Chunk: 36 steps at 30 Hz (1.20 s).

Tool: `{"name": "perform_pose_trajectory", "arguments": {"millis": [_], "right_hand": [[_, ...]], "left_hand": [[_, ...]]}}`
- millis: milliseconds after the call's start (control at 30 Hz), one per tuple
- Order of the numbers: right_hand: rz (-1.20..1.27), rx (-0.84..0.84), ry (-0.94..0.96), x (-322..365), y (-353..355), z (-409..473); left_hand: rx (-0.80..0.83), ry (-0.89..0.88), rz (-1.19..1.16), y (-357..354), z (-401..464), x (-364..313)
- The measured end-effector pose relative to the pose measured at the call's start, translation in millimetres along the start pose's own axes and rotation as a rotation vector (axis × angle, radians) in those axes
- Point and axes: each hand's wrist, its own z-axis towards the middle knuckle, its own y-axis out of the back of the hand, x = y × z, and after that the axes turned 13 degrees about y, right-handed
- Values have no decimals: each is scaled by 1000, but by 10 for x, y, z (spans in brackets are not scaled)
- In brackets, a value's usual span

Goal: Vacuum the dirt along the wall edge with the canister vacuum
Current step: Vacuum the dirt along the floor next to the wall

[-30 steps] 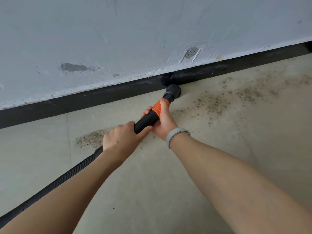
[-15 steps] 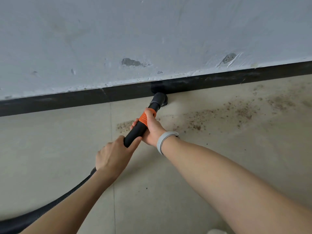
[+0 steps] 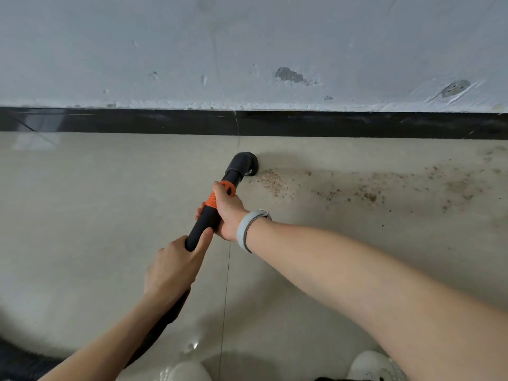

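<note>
The black vacuum nozzle (image 3: 243, 164) rests on the beige floor, a short way out from the black baseboard (image 3: 357, 125). Its black handle (image 3: 204, 224) has an orange collar. My right hand (image 3: 226, 209) grips the handle at the orange collar; a grey band sits on that wrist. My left hand (image 3: 173, 268) grips the lower end of the handle where the hose joins. The black ribbed hose (image 3: 22, 361) trails off to the lower left, partly hidden by my left forearm. Brown dirt (image 3: 275, 181) lies just right of the nozzle and spreads thinly further right (image 3: 453, 188).
A pale painted wall (image 3: 247, 50) with chipped patches rises above the baseboard. A tile joint (image 3: 225, 298) runs down the floor under my hands. Two white shoe tips (image 3: 376, 365) show at the bottom edge.
The nozzle has come away from the baseboard and moved left past the small dirt patch, which is now gone. My view has shifted left along the wall.
</note>
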Motion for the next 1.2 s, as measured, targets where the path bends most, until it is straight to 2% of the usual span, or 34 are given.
{"name": "perform_pose_trajectory", "arguments": {"millis": [267, 367, 633, 833, 1067, 1200], "right_hand": [[-209, -89, 31, -200, -336, -185], [-263, -117, 31, -230, -309, -219], [-213, -148, 0, -315, -79, -332], [-190, -154, 13, -287, 13, -305], [-169, -115, 36, 34, -78, -161], [-148, -106, 16, -72, -71, -217]], "left_hand": [[167, 76, -229, 160, -33, 282], [193, 72, -223, 162, -67, 305], [245, -2, -148, 62, -182, 360], [250, -29, -124, 1, -188, 329], [171, -47, -163, -43, -1, 30], [177, -57, -147, -6, -24, 170]]}}
